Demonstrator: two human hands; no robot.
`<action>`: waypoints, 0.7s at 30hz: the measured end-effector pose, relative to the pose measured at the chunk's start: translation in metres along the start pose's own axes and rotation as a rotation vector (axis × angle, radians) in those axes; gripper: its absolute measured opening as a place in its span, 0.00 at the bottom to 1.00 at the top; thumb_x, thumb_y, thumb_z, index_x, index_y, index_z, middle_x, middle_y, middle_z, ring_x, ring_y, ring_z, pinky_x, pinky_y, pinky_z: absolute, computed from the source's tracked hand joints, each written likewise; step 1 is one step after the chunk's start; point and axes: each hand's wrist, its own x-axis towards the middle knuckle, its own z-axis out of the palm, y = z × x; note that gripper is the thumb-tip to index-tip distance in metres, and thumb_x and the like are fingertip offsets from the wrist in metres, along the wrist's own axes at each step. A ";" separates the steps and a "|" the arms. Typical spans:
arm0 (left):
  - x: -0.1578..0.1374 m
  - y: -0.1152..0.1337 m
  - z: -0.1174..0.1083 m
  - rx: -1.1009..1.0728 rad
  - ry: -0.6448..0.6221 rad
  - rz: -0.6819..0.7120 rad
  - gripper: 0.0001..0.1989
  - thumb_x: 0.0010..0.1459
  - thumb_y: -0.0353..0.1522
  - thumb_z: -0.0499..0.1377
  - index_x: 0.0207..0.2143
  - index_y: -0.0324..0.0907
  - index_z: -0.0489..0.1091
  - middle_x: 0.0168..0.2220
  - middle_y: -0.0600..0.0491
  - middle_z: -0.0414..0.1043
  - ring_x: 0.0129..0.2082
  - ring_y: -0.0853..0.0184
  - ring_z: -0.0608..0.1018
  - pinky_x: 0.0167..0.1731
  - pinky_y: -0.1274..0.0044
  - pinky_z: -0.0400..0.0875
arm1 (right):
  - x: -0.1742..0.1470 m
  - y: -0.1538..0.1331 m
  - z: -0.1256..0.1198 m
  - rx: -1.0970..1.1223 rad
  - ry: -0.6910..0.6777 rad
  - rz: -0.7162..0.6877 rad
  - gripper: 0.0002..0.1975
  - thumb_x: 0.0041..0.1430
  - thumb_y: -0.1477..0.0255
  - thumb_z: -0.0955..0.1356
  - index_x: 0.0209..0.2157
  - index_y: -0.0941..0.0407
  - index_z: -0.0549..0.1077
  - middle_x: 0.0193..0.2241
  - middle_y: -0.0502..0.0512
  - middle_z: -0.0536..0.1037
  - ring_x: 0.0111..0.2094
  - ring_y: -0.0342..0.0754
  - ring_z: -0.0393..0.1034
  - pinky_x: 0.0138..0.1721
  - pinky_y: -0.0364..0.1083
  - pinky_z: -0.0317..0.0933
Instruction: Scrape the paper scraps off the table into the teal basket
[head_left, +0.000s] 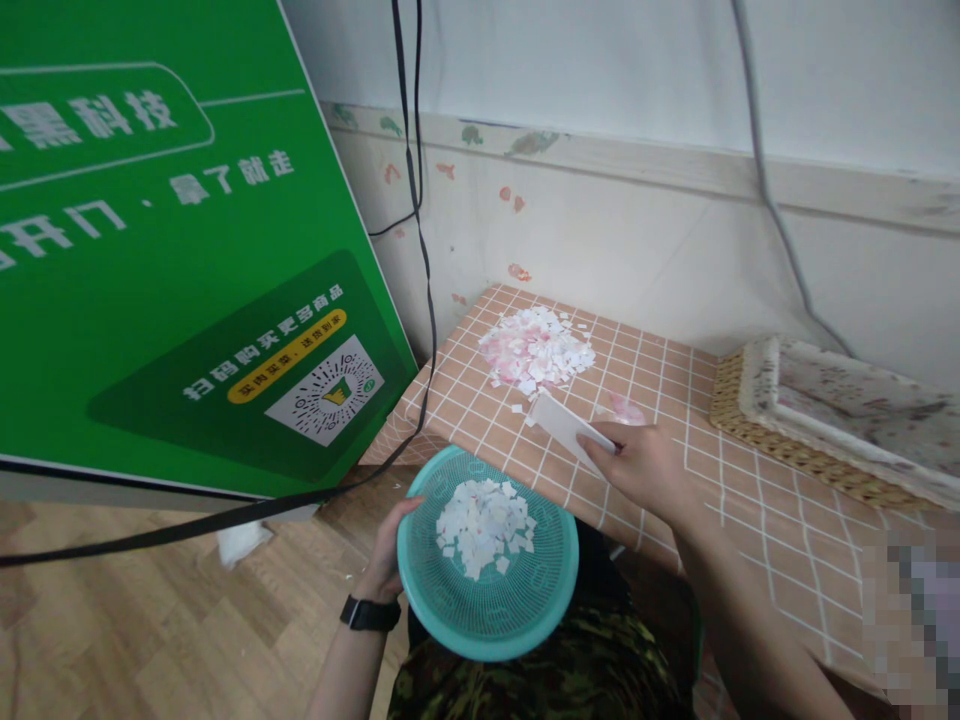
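Note:
My left hand (391,545) grips the left rim of a round teal plastic basket (487,625), its thumb over the edge. Small white paper squares (486,525) lie heaped in the bottom of this basket, which is held just below the table edge. In my right hand (637,462) is a flat white card (566,425), its fingers closed on the near end. The card's far end is by the near side of a pile of white and pink paper pieces (536,348) on the table. A pink scrap (624,408) lies just beyond my right hand.
A brown checked cloth covers the table (757,530). On its right stands a wicker basket (750,385) with a fabric lining. A large green panel (187,250) is at the left, and a black cable (420,250) hangs in front of the wall. White plastic (244,540) lies on the floor.

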 end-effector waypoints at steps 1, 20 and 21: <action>0.000 0.000 0.000 0.002 0.005 0.007 0.06 0.49 0.32 0.63 0.27 0.36 0.75 0.22 0.50 0.78 0.20 0.65 0.77 0.25 0.75 0.73 | -0.001 -0.001 0.000 0.017 -0.013 0.003 0.14 0.58 0.66 0.63 0.29 0.55 0.78 0.16 0.49 0.72 0.17 0.42 0.63 0.23 0.41 0.52; -0.001 -0.001 -0.001 -0.001 -0.032 -0.029 0.09 0.50 0.33 0.62 0.29 0.35 0.75 0.24 0.48 0.79 0.23 0.63 0.78 0.28 0.72 0.73 | -0.020 -0.005 0.006 0.045 0.069 0.142 0.16 0.57 0.62 0.63 0.29 0.56 0.79 0.15 0.50 0.72 0.17 0.43 0.64 0.21 0.43 0.51; -0.001 -0.001 -0.001 -0.004 -0.034 -0.033 0.08 0.50 0.33 0.62 0.29 0.35 0.75 0.24 0.48 0.79 0.23 0.63 0.78 0.28 0.72 0.73 | -0.020 -0.006 0.007 0.041 0.067 0.139 0.16 0.57 0.62 0.63 0.29 0.55 0.79 0.15 0.50 0.72 0.17 0.43 0.64 0.21 0.43 0.52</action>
